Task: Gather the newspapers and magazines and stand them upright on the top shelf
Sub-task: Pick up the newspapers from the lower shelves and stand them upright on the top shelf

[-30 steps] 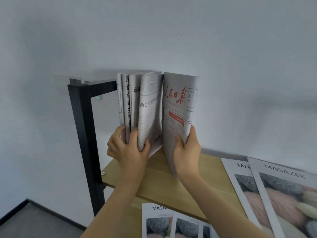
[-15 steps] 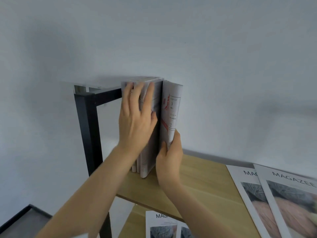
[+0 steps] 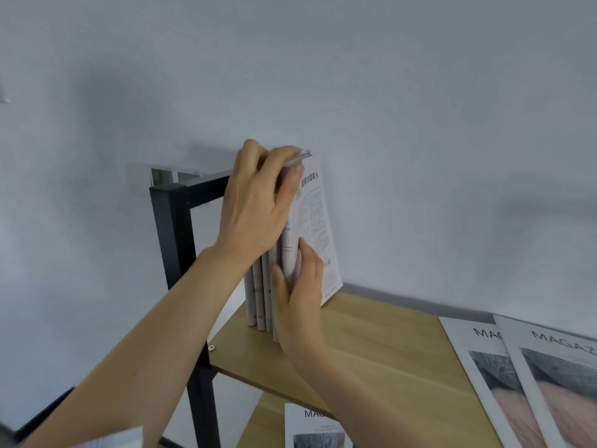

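Several folded newspapers stand upright in a tight row at the left end of the wooden top shelf, close to the black frame post. My left hand lies over the top and front edges of the row, fingers curled over the upper edge. My right hand presses flat against the lower front edges and right side of the rightmost paper. Two magazines with yarn covers lie flat on the shelf's right part, overlapping.
The black metal frame post stands left of the papers, its top rail behind my left hand. A lower shelf holds another magazine lying flat. A white wall runs close behind the shelf.
The newspapers have been squeezed into a tighter upright row. My left hand has risen to the top edge; my right hand has flattened against the front of the rightmost paper.
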Available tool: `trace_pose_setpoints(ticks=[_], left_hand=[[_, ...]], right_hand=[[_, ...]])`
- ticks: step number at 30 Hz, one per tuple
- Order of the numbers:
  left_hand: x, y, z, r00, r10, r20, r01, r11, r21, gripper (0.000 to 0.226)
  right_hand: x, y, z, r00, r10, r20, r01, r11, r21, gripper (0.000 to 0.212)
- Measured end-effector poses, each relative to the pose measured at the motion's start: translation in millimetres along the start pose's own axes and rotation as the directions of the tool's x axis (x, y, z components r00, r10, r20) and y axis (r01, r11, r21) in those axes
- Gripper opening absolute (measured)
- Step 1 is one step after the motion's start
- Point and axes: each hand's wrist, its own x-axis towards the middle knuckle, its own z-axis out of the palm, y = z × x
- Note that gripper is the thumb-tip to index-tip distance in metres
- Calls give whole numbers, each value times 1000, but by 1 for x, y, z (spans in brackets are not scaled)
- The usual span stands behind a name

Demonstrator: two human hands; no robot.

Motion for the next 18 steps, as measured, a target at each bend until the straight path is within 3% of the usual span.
trace_pose_setpoints(ticks=[5,9,14,18], left_hand=[[3,-8,-9,996,-62,69,66,997,-46,26],[2,-9,-11,996,-78,45,82,993,-80,24],[1,-11,-4,997,-69,-31,66,995,-76,24],[5,-14,5,996,-51,-74,54,997,47,24]], right_hand=[[-3,7,-11,992,-35,123,64,969,-239,97],[-13,25,-12,979,98,176,-25,927,-375,123],[-5,36,-8,984,93,155,-19,907,-422,128],[2,40,-11,980,102,172,-23,912,-409,129]])
